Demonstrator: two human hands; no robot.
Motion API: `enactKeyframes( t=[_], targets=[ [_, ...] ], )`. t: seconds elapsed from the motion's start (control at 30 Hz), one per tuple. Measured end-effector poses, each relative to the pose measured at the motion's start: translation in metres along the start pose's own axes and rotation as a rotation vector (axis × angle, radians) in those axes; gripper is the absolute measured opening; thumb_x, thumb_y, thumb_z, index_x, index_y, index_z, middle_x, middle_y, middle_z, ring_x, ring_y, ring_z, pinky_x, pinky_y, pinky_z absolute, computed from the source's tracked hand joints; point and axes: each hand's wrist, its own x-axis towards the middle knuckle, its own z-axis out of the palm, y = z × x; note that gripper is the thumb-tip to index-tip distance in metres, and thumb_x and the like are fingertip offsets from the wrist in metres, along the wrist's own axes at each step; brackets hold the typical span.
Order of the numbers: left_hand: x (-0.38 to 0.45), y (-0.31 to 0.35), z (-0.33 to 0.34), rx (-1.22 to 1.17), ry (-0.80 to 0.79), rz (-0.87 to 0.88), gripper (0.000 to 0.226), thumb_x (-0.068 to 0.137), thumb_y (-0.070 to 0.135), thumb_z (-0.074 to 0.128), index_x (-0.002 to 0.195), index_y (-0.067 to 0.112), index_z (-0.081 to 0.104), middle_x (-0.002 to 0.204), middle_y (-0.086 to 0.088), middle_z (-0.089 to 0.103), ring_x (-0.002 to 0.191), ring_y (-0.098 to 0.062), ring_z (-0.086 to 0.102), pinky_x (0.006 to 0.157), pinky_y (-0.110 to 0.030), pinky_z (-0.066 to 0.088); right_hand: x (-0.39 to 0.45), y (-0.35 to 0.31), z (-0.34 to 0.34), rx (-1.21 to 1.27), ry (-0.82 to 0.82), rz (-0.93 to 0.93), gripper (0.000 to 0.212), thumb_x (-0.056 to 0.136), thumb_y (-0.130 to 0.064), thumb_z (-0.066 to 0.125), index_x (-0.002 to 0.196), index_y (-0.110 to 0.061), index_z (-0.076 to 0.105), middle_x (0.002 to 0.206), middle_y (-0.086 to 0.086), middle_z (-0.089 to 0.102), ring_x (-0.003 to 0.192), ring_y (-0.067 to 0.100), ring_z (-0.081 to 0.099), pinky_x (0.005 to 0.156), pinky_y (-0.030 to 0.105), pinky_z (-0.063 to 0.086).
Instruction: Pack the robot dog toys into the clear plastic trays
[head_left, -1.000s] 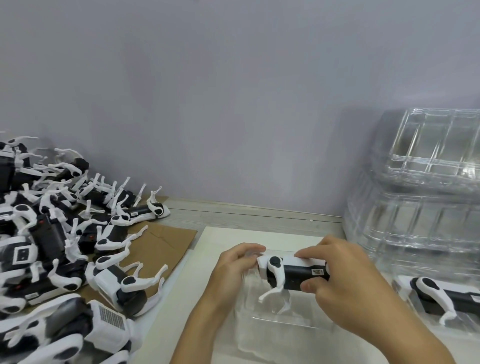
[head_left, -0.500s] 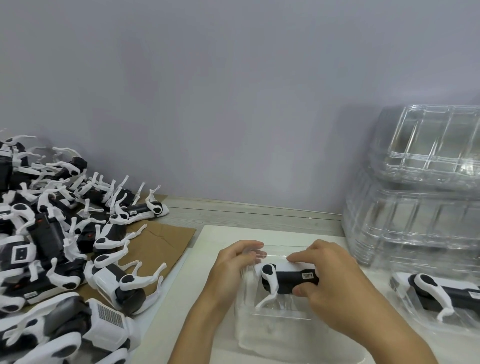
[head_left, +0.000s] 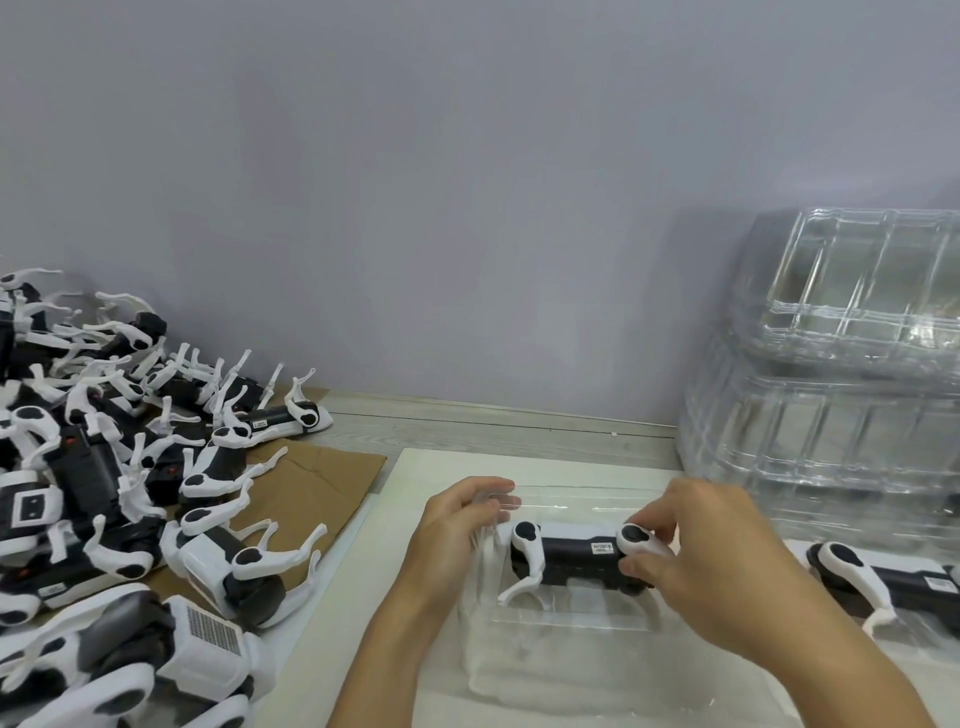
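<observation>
Right hand (head_left: 711, 566): fingers curled over the right end of a black-and-white robot dog toy (head_left: 566, 558), thumb and fingertips pinching its white hip piece with the black round joint. The toy lies on its side, long axis running left to right between the two hands, one white leg angled down toward the camera. A small white label shows on its black body just left of the right fingertips.

Left hand (head_left: 452, 535): fingers curled round the left wall of the clear plastic tray (head_left: 561, 654), gripping it. The toy's left end sits just right of these fingers; contact between them cannot be told.

The toy sits in the upper part of the tray, down between its walls; whether it is fully seated cannot be told through the clear plastic. The tray rests on a white board (head_left: 545, 467) under both hands.

Right of the right hand: a second robot dog (head_left: 883, 577) lying in another clear tray (head_left: 924, 631), partly cut off by the frame edge. Beyond it, a tall stack of empty clear trays (head_left: 841, 364) stands against the grey wall (head_left: 467, 182).

Left of the left hand, well apart: a heap of loose robot dogs (head_left: 104, 467), legs pointing every way, lying on brown cardboard (head_left: 311, 483).
</observation>
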Motion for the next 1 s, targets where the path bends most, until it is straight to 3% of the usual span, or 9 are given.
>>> enactKeyframes(
  t=[0.07, 0.3, 0.4, 0.5, 0.63, 0.7, 0.83, 0.93, 1.0],
  targets=[
    [0.0, 0.0, 0.0, -0.009, -0.003, -0.002, 0.027, 0.094, 0.001, 0.05, 0.103, 0.012, 0.073, 0.1, -0.004, 0.075, 0.104, -0.025, 0.067, 0.096, -0.035, 0.049, 0.001, 0.002, 0.0, 0.009, -0.005, 0.013, 0.027, 0.086, -0.028, 0.071, 0.061, -0.018, 0.07, 0.071, 0.004, 0.065, 0.051, 0.016, 0.047, 0.046, 0.02, 0.037],
    [0.0, 0.0, 0.001, -0.008, -0.012, 0.008, 0.028, 0.094, -0.001, 0.049, 0.103, 0.01, 0.072, 0.098, -0.005, 0.076, 0.102, -0.022, 0.068, 0.083, -0.022, 0.048, 0.0, 0.001, -0.001, 0.071, 0.058, 0.042, 0.01, 0.085, -0.029, 0.074, 0.076, -0.031, 0.07, 0.073, -0.009, 0.062, 0.053, 0.004, 0.054, 0.046, 0.017, 0.033],
    [0.001, -0.002, 0.001, -0.006, -0.008, 0.009, 0.028, 0.094, -0.002, 0.049, 0.102, 0.011, 0.073, 0.099, -0.006, 0.075, 0.102, -0.025, 0.067, 0.089, -0.029, 0.049, 0.0, 0.001, 0.004, 0.019, 0.073, 0.053, 0.016, 0.082, -0.028, 0.076, 0.073, -0.033, 0.064, 0.082, -0.014, 0.053, 0.061, 0.005, 0.054, 0.049, 0.019, 0.034],
    [0.003, -0.004, 0.0, -0.001, -0.002, 0.009, 0.029, 0.093, -0.002, 0.049, 0.101, 0.012, 0.073, 0.099, -0.007, 0.075, 0.103, -0.028, 0.067, 0.095, -0.036, 0.049, 0.0, 0.001, 0.008, 0.023, 0.078, 0.076, 0.021, 0.077, -0.024, 0.081, 0.071, -0.032, 0.063, 0.077, -0.015, 0.049, 0.06, 0.003, 0.051, 0.045, 0.017, 0.031],
    [0.004, -0.005, 0.0, 0.002, 0.009, 0.009, 0.03, 0.093, -0.002, 0.049, 0.099, 0.013, 0.074, 0.098, -0.005, 0.076, 0.102, -0.026, 0.068, 0.09, -0.032, 0.049, 0.001, 0.0, 0.007, 0.044, 0.07, 0.072, 0.018, 0.077, -0.023, 0.081, 0.075, -0.031, 0.065, 0.076, -0.014, 0.05, 0.059, 0.002, 0.05, 0.044, 0.015, 0.035],
    [0.004, -0.005, 0.0, 0.0, 0.013, 0.007, 0.029, 0.093, -0.002, 0.049, 0.099, 0.013, 0.074, 0.098, -0.006, 0.076, 0.102, -0.026, 0.068, 0.089, -0.031, 0.048, 0.001, 0.002, 0.006, -0.003, 0.039, 0.049, 0.016, 0.079, -0.03, 0.079, 0.089, -0.033, 0.066, 0.083, -0.017, 0.048, 0.07, 0.002, 0.048, 0.049, 0.015, 0.032],
    [0.004, -0.006, 0.001, -0.009, 0.024, 0.007, 0.027, 0.093, -0.001, 0.051, 0.1, 0.012, 0.074, 0.098, -0.007, 0.076, 0.103, -0.028, 0.067, 0.093, -0.035, 0.049, 0.0, -0.005, 0.007, 0.036, 0.063, -0.09, 0.039, 0.086, -0.045, 0.068, 0.123, -0.041, 0.056, 0.1, -0.024, 0.043, 0.09, -0.003, 0.042, 0.077, 0.016, 0.033],
    [0.004, -0.005, 0.001, -0.032, 0.019, 0.007, 0.02, 0.085, 0.012, 0.059, 0.097, 0.015, 0.076, 0.098, -0.007, 0.075, 0.103, -0.028, 0.067, 0.097, -0.04, 0.05, -0.003, -0.025, 0.017, 0.189, 0.083, -0.252, 0.028, 0.088, -0.042, 0.067, 0.115, -0.039, 0.066, 0.101, -0.026, 0.057, 0.095, -0.005, 0.049, 0.086, 0.015, 0.038],
    [0.004, -0.006, 0.001, -0.038, 0.01, 0.002, 0.02, 0.089, 0.009, 0.058, 0.096, 0.015, 0.076, 0.099, -0.007, 0.075, 0.105, -0.029, 0.067, 0.1, -0.045, 0.049, -0.003, -0.036, 0.028, 0.173, 0.016, -0.325, 0.003, 0.09, -0.038, 0.064, 0.092, -0.039, 0.067, 0.087, -0.023, 0.059, 0.088, 0.0, 0.052, 0.08, 0.019, 0.043]
  ],
)
